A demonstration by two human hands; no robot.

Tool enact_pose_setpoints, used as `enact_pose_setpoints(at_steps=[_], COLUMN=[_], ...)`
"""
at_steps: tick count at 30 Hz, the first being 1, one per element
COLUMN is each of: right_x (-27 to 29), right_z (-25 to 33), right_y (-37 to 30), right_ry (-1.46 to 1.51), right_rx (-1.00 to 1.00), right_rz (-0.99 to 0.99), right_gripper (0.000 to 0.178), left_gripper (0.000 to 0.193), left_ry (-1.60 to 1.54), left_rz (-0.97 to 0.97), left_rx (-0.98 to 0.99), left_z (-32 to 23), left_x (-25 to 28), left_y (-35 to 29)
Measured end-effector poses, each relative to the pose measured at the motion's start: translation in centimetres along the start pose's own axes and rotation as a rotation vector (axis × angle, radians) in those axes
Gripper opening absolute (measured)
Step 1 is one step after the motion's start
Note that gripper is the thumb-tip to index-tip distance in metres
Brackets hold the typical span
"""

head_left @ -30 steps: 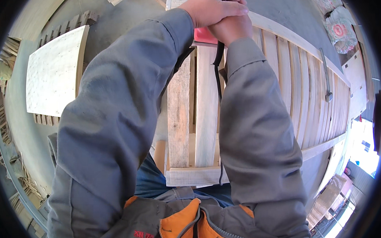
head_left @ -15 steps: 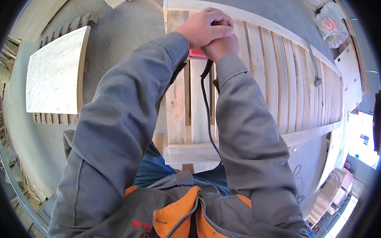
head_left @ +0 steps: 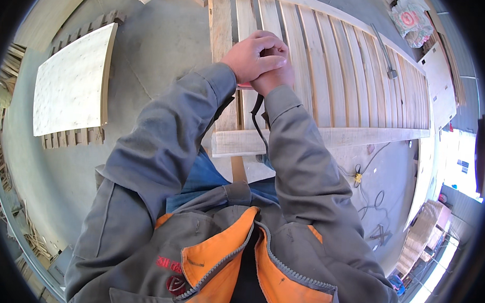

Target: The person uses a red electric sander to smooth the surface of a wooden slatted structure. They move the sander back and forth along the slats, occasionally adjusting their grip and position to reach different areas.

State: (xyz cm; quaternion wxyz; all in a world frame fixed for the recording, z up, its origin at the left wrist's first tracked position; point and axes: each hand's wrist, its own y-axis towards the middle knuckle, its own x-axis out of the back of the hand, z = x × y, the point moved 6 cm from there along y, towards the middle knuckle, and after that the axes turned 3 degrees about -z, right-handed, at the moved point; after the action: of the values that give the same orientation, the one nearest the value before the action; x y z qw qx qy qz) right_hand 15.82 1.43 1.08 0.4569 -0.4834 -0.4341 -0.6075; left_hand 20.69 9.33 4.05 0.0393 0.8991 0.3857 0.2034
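My left hand (head_left: 251, 58) and my right hand (head_left: 278, 78) are closed together, the left lapping over the right, on a red corded tool (head_left: 245, 86). Only a red sliver of that tool shows beneath my hands, so its exact kind is hidden. Its black cord (head_left: 255, 120) runs from below my right wrist toward my body and past the near rail. Under the hands lies a long frame of pale wooden slats (head_left: 315, 74). The tool sits over the slats at the frame's left end, close to the near rail (head_left: 360, 136).
A metal bar with a block at its end (head_left: 391, 74) lies across the slats. To the left, a pale board (head_left: 71, 81) rests on a pallet (head_left: 74, 139). Looped cable (head_left: 378, 199) and a yellow item (head_left: 358, 178) lie on the floor at right. Sacks (head_left: 411, 21) stand at far right.
Both hands and the tool have come back along the slats toward the near rail. The view has shifted, so the frame sits higher and more floor shows at right.
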Motion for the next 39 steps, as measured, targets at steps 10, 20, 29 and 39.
enact_pose_setpoints(at_steps=[10,20,29,39], right_x=[-0.3,2.9,0.1,-0.1], right_z=[0.5,2.9,0.6,1.0], right_y=[-6.1,-10.3,-9.4,-10.9], right_ry=[-0.059,-0.25,-0.131,-0.41], right_rx=[0.029,0.095,0.078,0.191], right_rz=[-0.03,0.045,0.037,-0.019], right_gripper=[0.053,0.049,0.053,0.051], left_gripper=[0.039,0.039,0.039,0.039], left_ry=[-0.01,-0.022,0.01,-0.005], left_rz=[0.0,0.009,-0.058,-0.045], left_rx=[-0.038,-0.051,-0.104,-0.046], left_z=[-2.3,-4.0,-3.5,-4.3], left_x=[-2.0,-3.5,-3.9,-4.1], left_y=[-5.6,-9.1,-8.4,-10.1])
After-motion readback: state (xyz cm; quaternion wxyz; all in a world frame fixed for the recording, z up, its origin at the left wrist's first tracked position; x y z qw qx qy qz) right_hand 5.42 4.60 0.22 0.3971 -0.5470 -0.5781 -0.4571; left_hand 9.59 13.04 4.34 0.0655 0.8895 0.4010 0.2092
